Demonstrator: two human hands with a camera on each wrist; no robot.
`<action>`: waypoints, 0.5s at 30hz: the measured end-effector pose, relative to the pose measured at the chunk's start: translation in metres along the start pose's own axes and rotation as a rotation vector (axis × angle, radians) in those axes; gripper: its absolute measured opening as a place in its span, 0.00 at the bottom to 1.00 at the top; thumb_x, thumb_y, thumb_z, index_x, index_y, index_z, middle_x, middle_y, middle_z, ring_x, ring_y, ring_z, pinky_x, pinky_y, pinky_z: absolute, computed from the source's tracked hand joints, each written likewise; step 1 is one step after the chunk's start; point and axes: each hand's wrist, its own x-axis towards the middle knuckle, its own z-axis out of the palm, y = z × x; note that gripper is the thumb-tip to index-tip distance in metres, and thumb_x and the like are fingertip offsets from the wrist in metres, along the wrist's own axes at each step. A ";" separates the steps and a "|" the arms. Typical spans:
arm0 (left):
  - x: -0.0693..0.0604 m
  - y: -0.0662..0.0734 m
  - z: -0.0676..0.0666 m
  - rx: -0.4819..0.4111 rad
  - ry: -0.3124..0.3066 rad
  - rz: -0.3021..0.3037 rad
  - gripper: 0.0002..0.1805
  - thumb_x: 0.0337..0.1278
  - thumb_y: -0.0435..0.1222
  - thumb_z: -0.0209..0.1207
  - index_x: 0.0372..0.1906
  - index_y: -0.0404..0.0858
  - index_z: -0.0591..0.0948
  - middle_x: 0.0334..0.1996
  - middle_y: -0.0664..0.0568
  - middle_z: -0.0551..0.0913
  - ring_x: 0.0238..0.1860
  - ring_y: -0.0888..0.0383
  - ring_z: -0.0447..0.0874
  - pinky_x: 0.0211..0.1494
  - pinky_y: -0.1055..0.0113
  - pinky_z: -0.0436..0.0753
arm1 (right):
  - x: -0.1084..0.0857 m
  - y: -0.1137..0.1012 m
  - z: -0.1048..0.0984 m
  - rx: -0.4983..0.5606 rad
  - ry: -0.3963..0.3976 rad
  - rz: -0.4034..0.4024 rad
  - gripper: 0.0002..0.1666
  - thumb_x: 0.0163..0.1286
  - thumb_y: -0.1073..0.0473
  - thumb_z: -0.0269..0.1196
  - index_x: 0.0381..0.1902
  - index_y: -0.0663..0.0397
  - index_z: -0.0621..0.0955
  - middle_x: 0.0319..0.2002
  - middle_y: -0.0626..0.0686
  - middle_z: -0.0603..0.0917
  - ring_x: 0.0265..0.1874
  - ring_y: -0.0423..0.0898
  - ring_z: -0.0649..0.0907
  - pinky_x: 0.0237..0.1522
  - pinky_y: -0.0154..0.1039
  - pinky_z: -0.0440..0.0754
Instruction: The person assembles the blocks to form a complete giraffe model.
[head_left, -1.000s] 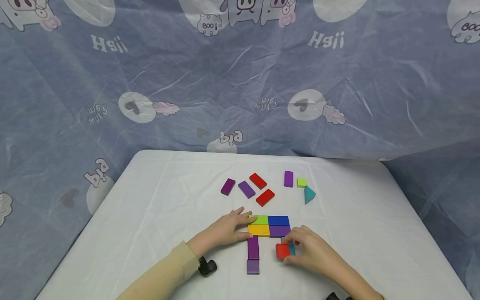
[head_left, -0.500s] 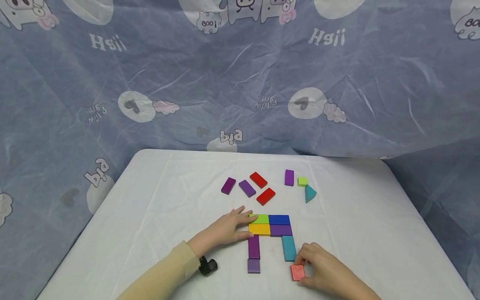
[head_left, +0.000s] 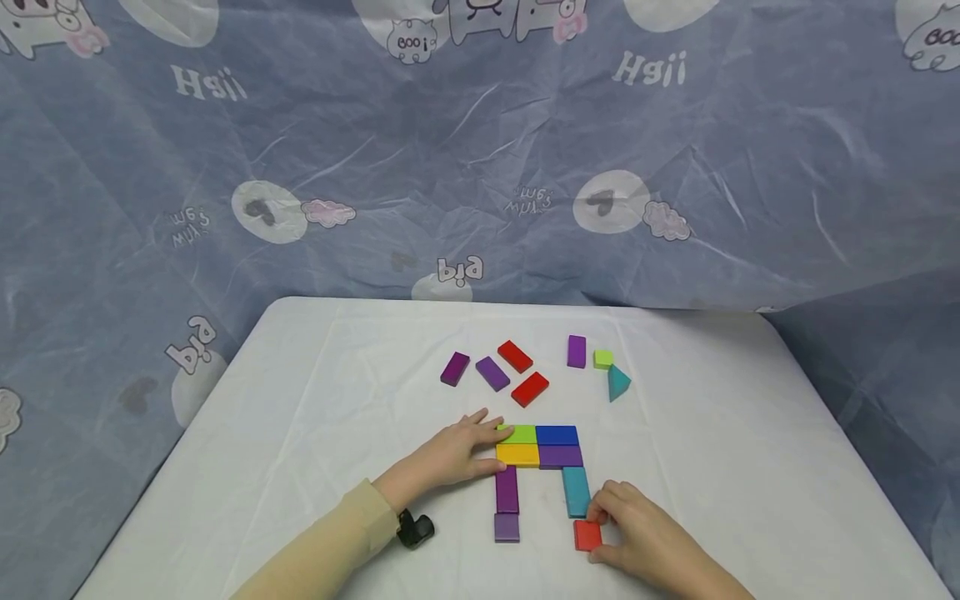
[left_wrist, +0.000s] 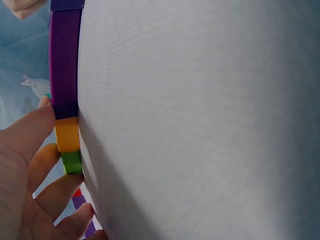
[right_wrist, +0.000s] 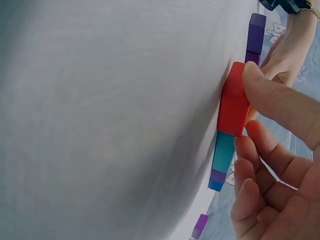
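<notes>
My right hand pinches a small red square block between thumb and fingers at its right side. The red block sits just below the near end of a teal block; in the right wrist view their ends appear to meet. My left hand rests with extended fingers at the left edge of a flat arrangement, touching a green block and a yellow block. Beside these lie a blue block and a purple block. A long purple block and a short purple one run down the left side.
Farther back on the white table lie loose pieces: purple blocks, two red blocks, a small green cube and a teal triangular block. A patterned blue curtain hangs behind the table.
My right hand has carried the red block from beside the teal block, first toward me and right, then slightly back left to the teal block's near end. My left hand has stayed put.
</notes>
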 end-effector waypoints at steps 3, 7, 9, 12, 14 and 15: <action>-0.001 0.001 -0.001 0.001 -0.003 -0.006 0.32 0.63 0.52 0.61 0.71 0.52 0.70 0.72 0.53 0.69 0.78 0.48 0.55 0.76 0.45 0.61 | 0.001 0.000 -0.001 0.001 0.003 0.009 0.21 0.43 0.52 0.81 0.30 0.37 0.78 0.30 0.36 0.71 0.34 0.34 0.70 0.36 0.28 0.79; -0.001 0.000 -0.001 0.009 -0.003 -0.004 0.32 0.63 0.52 0.61 0.71 0.51 0.70 0.72 0.53 0.69 0.78 0.48 0.55 0.76 0.45 0.61 | 0.001 0.001 -0.001 0.002 0.013 0.010 0.21 0.43 0.50 0.81 0.30 0.36 0.79 0.31 0.36 0.71 0.34 0.34 0.70 0.36 0.29 0.80; -0.001 0.000 -0.001 0.008 -0.001 0.000 0.32 0.63 0.51 0.61 0.71 0.51 0.70 0.72 0.53 0.69 0.78 0.48 0.55 0.76 0.46 0.61 | 0.002 0.002 -0.001 0.003 0.022 0.010 0.21 0.42 0.50 0.81 0.29 0.36 0.78 0.30 0.36 0.71 0.34 0.34 0.70 0.36 0.29 0.79; 0.000 0.000 -0.001 0.007 -0.001 0.001 0.32 0.63 0.51 0.61 0.71 0.51 0.70 0.72 0.53 0.69 0.78 0.48 0.55 0.76 0.46 0.61 | 0.003 0.002 -0.001 0.004 0.027 0.020 0.21 0.42 0.50 0.81 0.29 0.36 0.78 0.30 0.36 0.71 0.34 0.34 0.70 0.36 0.29 0.79; 0.000 0.000 -0.001 0.004 -0.004 -0.001 0.32 0.63 0.51 0.61 0.71 0.51 0.70 0.72 0.53 0.69 0.78 0.48 0.55 0.77 0.46 0.60 | 0.003 0.002 -0.001 0.011 0.020 0.030 0.21 0.42 0.50 0.81 0.29 0.36 0.78 0.30 0.37 0.71 0.34 0.34 0.70 0.36 0.30 0.79; 0.000 -0.001 0.000 0.006 -0.004 -0.001 0.32 0.63 0.51 0.61 0.71 0.51 0.70 0.72 0.53 0.69 0.78 0.48 0.55 0.77 0.46 0.60 | 0.004 0.002 -0.002 0.018 0.015 0.034 0.21 0.42 0.50 0.81 0.30 0.36 0.78 0.30 0.37 0.71 0.34 0.35 0.70 0.36 0.29 0.79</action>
